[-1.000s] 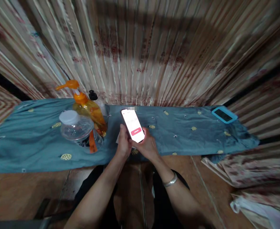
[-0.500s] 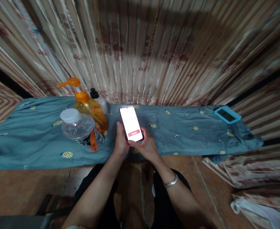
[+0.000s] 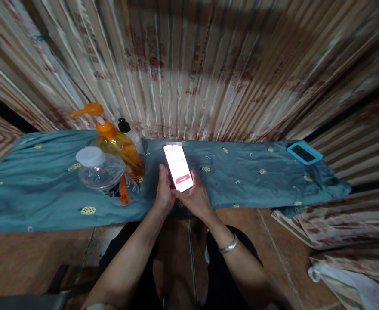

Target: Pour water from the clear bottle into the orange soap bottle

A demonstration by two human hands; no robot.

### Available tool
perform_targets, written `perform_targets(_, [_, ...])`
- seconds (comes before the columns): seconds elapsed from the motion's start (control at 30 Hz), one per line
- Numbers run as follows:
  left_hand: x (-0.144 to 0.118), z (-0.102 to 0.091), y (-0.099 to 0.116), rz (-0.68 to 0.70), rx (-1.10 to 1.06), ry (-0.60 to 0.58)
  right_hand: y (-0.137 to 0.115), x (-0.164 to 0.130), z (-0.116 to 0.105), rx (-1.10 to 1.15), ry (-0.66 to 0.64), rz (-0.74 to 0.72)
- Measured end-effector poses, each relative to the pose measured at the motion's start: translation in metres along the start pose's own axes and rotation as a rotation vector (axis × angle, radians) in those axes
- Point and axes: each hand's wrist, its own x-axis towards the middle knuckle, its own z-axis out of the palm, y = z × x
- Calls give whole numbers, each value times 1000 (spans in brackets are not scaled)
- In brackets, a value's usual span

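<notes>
A smartphone [image 3: 178, 165] with a bright white screen and a red button near its bottom is held upright between both hands, over the cloth-covered table. My left hand [image 3: 164, 189] grips its left side, the thumb along the edge. My right hand [image 3: 196, 193] closes around the lower right corner, its thumb reaching across below the screen. The fingers behind the phone are hidden. Text on the screen is too faint to read. To the left of the hands stand a clear plastic jar [image 3: 100, 174] with a white lid and an orange pump bottle [image 3: 121, 148].
A small bottle with a black pump [image 3: 124, 125] stands behind the orange one. At the table's right end lies a blue-framed digital clock [image 3: 304, 153]. The table wears a teal cloth [image 3: 250, 189] with pineapple prints. A pleated curtain [image 3: 183, 64] hangs close behind.
The view has shifted slightly, so the table's things sit a little further left. Both hands keep hold of the phone, and the faint figures on its screen look different.
</notes>
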Motion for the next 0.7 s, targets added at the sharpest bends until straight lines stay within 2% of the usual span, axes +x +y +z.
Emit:
perform_targets(0.13, [0, 5, -6, -35, 21, -8, 7, 0, -4, 21, 31, 22])
perform_targets(0.4, [1, 18, -24, -55, 66, -112, 15, -4, -22, 126, 133, 67])
perform_targets(0.6, [7, 16, -36, 35, 151, -180, 21, -2, -33, 149, 193, 77])
perform_targets(0.7, [7, 11, -37, 22, 200, -189, 31, 3, -42, 119, 221, 93])
